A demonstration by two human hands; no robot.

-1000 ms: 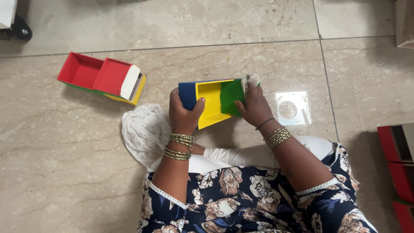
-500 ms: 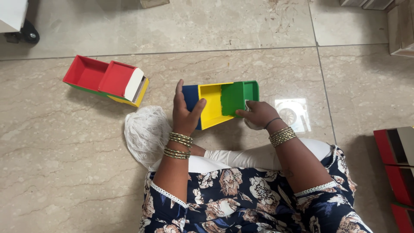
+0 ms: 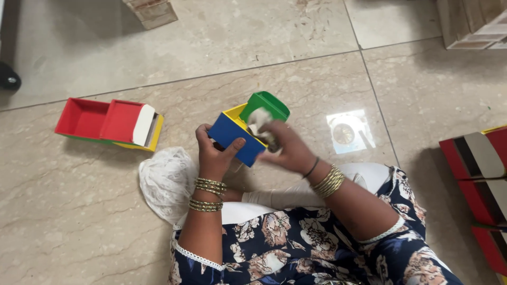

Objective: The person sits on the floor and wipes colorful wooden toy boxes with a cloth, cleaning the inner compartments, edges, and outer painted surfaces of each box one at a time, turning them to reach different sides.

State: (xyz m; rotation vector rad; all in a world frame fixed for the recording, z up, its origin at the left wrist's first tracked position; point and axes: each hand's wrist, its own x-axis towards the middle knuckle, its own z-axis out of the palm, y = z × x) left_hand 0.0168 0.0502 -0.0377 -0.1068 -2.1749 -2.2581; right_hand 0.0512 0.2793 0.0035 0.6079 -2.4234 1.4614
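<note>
Blue-yellow-green box (image 3: 237,134) tilts between both hands, left (image 3: 215,153) gripping, right (image 3: 288,148) inside.

Soft daylight, floor glare, blurred hands

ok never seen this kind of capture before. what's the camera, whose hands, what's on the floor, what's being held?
It is one camera worn on a person's head, looking down at their own lap and hands; no robot. The person sits on a tiled floor. The left hand grips a small open box, blue and yellow with a green flap. The right hand presses a crumpled whitish cloth into it. Further left lies a similar red box with a yellow edge. A white lacy cloth rests by the left wrist. At the right edge stand red and white box pieces.
</note>
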